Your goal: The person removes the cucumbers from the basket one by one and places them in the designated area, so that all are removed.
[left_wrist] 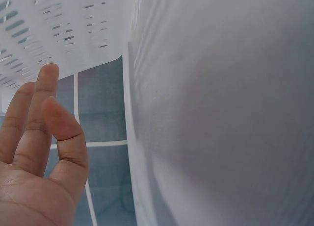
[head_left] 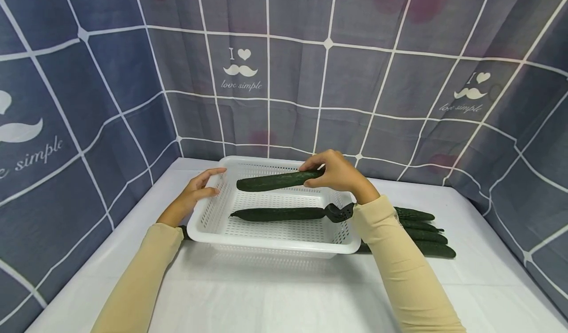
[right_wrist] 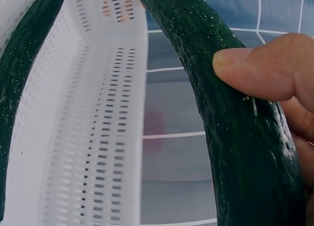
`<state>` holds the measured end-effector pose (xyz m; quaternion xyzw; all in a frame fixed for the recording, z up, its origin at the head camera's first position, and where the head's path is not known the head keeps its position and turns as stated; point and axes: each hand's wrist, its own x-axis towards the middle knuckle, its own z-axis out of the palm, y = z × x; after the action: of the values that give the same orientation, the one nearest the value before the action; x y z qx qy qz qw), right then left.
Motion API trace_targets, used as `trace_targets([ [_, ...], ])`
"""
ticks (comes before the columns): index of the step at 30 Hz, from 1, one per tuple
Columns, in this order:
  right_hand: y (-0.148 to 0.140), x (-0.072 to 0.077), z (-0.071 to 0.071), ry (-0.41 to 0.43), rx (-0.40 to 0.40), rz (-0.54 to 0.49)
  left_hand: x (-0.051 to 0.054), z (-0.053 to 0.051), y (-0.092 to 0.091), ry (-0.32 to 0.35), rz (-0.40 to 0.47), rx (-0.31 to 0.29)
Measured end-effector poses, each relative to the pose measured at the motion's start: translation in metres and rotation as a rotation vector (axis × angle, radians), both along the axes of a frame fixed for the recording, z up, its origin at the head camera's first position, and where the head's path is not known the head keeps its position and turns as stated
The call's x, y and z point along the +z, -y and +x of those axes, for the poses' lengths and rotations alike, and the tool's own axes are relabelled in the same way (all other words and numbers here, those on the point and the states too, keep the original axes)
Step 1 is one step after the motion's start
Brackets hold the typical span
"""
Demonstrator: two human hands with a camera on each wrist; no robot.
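My right hand (head_left: 337, 175) grips one end of a dark green cucumber (head_left: 275, 181), held roughly level over the back of a white perforated plastic basket (head_left: 266, 244). In the right wrist view the thumb presses on the bumpy skin of this cucumber (right_wrist: 211, 84). A second cucumber (head_left: 279, 214) lies lengthwise on the basket floor. At the basket's left rim is my left hand (head_left: 191, 197), its fingers extended and spread. The left wrist view shows these loosely bent fingers (left_wrist: 37, 123) beside the basket wall (left_wrist: 73, 35); whether they touch it is unclear.
Several more cucumbers (head_left: 426, 234) lie side by side on the white tablecloth (head_left: 248, 293), right of the basket and partly hidden by my right forearm. A grey checked curtain (head_left: 293, 76) encloses the back and sides. Black wrist-worn gear (head_left: 339, 213) hangs below my right wrist.
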<state>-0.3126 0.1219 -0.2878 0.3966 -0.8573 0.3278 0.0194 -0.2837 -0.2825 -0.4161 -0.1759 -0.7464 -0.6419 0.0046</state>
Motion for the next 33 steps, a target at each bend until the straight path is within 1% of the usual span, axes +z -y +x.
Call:
trace_targets([
  [6,-0.006,0.008,0.011,-0.021,-0.02,-0.01,0.001,0.0,-0.001,-0.012,0.013,-0.009],
  [14,-0.017,0.015,0.022,-0.072,-0.048,-0.029,0.004,0.002,0.0,0.008,-0.005,0.0],
  [18,-0.023,0.017,0.028,-0.089,-0.063,-0.034,0.002,0.0,0.001,-0.002,0.008,-0.008],
  [20,-0.027,0.018,0.031,-0.096,-0.064,-0.043,0.001,-0.001,0.0,-0.008,0.029,-0.02],
  [25,-0.037,0.018,0.036,-0.089,-0.056,-0.064,0.0,-0.001,-0.001,-0.008,0.063,-0.04],
  [33,-0.055,0.016,0.042,-0.067,-0.046,-0.068,0.002,0.001,0.0,0.001,0.037,-0.032],
])
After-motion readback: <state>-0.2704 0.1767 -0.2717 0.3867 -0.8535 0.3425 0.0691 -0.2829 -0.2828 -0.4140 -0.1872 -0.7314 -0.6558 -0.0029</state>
